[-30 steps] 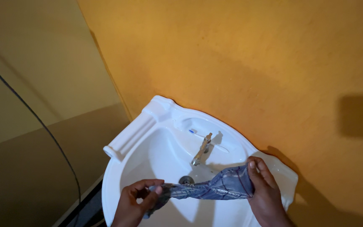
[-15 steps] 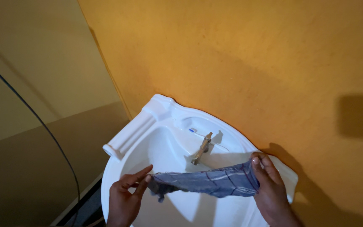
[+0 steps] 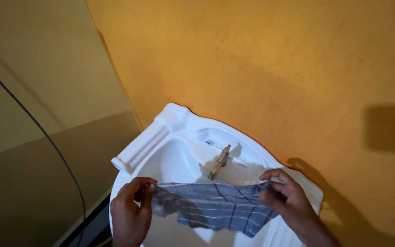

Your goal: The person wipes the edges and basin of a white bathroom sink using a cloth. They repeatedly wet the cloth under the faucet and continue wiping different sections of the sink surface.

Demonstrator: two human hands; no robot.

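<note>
Head view, single frame. Item: blue checked cloth (image 3: 211, 208), thin pale and dark stripes, held spread out flat across the lower centre of the frame, over the bowl of a white wash basin (image 3: 136, 153); its lower edge sags to a point at the bottom centre. Left hand (image 3: 131, 212), lower left of the frame: grip closed on the cloth's upper left corner, fingers curled over the edge. Right hand (image 3: 284, 201), lower right: grip closed on the upper right corner, thumb and fingers pinching the fabric, forearm running off the bottom edge. Basin: rounded, fixed against an orange wall (image 3: 275, 68), ribbed ledge along its upper left rim. Metal tap (image 3: 219, 162): centre of the frame, on the basin's back ledge just above the cloth's top edge, not touching it. Small blue-and-white object (image 3: 210, 142): in the recess on the ledge behind the tap, too small to identify. Black cable (image 3: 33, 119): runs diagonally down the pale wall at the left of the frame.
</note>
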